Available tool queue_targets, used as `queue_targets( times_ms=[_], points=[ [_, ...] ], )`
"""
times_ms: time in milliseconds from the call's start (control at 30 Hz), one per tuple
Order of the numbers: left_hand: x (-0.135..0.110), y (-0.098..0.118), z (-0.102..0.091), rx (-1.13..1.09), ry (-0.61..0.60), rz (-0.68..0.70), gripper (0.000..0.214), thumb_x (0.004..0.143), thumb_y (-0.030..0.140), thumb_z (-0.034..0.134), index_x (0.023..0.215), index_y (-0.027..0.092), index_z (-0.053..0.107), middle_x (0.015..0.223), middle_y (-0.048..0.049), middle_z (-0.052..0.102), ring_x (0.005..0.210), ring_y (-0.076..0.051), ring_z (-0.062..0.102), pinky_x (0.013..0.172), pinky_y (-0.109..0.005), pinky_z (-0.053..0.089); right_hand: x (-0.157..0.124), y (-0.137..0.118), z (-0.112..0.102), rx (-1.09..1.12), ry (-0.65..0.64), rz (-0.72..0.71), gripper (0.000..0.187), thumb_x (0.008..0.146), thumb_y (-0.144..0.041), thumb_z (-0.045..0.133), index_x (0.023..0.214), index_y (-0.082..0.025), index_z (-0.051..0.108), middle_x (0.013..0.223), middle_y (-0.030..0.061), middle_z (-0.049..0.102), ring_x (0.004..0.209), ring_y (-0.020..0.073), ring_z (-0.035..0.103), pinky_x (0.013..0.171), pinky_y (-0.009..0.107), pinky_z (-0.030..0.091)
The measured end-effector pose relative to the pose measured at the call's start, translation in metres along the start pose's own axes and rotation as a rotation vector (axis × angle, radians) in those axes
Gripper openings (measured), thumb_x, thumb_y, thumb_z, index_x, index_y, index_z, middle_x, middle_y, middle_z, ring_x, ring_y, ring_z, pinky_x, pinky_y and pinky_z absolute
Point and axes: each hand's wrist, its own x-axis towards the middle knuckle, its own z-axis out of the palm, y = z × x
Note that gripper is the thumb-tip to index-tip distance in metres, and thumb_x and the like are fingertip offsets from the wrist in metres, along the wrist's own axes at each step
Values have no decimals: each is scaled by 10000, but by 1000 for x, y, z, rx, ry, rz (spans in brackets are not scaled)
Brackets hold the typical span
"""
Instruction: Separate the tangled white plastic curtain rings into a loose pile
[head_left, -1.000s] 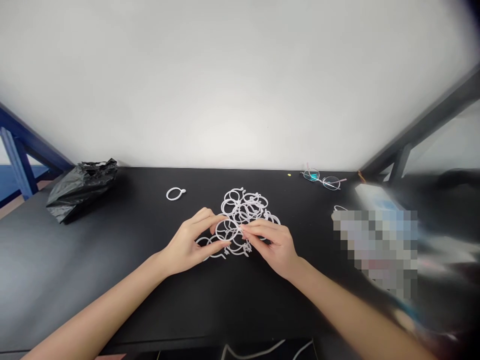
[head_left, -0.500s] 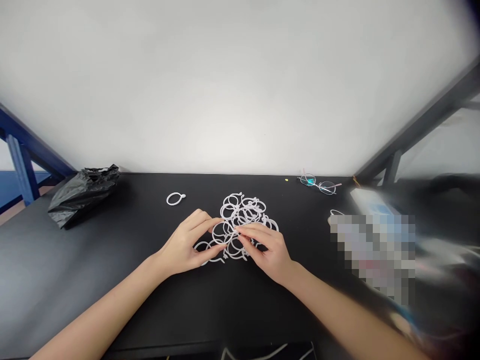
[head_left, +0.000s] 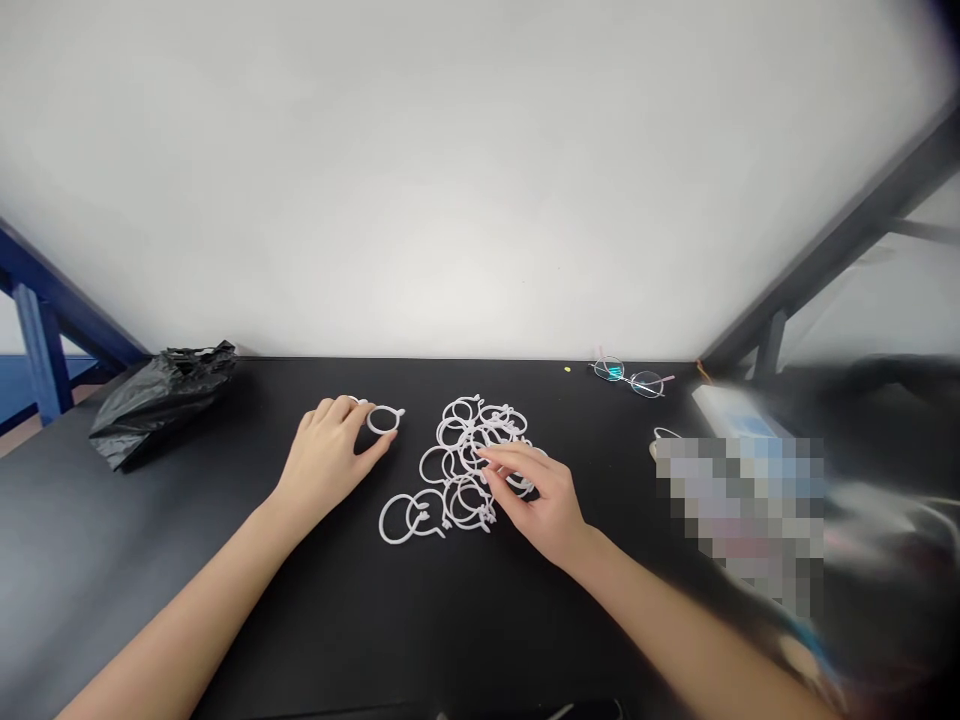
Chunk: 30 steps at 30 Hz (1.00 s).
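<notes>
My left hand (head_left: pixel 328 445) holds a white ring (head_left: pixel 384 432) between thumb and fingers, left of the pile. The ring has a small knob at its upper right. Another white ring (head_left: pixel 358 401) shows in part behind those fingers. My right hand (head_left: pixel 536 495) hovers at the right side of a loose pile of similar white rings (head_left: pixel 454 434), thumb and forefinger slightly apart above them. Its palm and fingers hide part of the pile. Several rings have a gap with knobbed ends, and two overlapping rings (head_left: pixel 395 541) lie at the pile's front left.
A crumpled black plastic bag (head_left: pixel 161 395) lies at the left of the black table (head_left: pixel 360 630). Eyeglasses (head_left: pixel 646 384) rest near the back wall, beside a tiny yellow bit (head_left: pixel 568 369). On the right are a white-and-blue pack (head_left: pixel 739 415) and blurred items.
My left hand has moved left and away from the pile, carrying a ring toward the separate one. My right hand has stayed over the pile and no longer touches that ring.
</notes>
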Motion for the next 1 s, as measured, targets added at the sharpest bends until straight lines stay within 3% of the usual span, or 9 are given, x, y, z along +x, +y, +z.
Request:
queue_targets(
  times_ms=[133,300,533,633,767,900,1000],
  points=[
    [-1,-13,2,154,-137,-121,416,936,437,529,1147,111,678,998,-141,634,959,-339,589,803,-450,486,0,-1,0,3,13,4,261,863,-57,612,1049,-202,723,936,72,740,670,131,669,610,263,604],
    [-2,-14,0,188,-221,-157,425,940,432,498,1152,110,676,1015,-157,622,974,-350,589,803,-457,498,2,-4,-1,-4,12,-1,243,859,-46,613,1025,-184,724,911,76,736,657,129,663,602,258,596],
    [-5,-28,16,-44,-214,-133,588,933,493,416,1378,119,505,1413,-212,479,1239,-391,507,891,-480,515,4,-4,-4,-11,11,15,249,863,-46,603,1020,-197,725,903,66,739,652,130,655,589,253,583],
    [-4,-32,18,-160,-279,-87,544,946,482,364,1329,142,549,1389,-179,533,1229,-363,543,936,-480,508,3,-4,-4,-24,9,13,250,863,-45,601,1020,-196,722,903,66,738,641,129,640,587,260,576],
    [-2,-33,9,-191,-344,-58,482,946,490,375,1200,165,625,1309,-155,603,1115,-340,620,928,-488,511,3,-4,-4,-19,4,9,242,867,-43,597,1015,-191,718,896,68,736,646,127,639,584,255,572],
    [1,-31,-14,-252,-335,-58,466,892,561,495,1135,193,646,1289,-139,617,1162,-352,588,967,-499,478,3,-5,-4,-15,9,3,239,870,-46,595,1015,-190,719,898,69,737,641,126,641,592,257,578],
    [3,-20,-38,-487,-383,-20,442,892,570,534,1167,237,629,1181,-80,658,1086,-272,615,954,-393,494,3,-5,-4,-20,18,-2,246,870,-43,593,1018,-195,717,895,66,737,630,126,639,582,259,575]
  ],
)
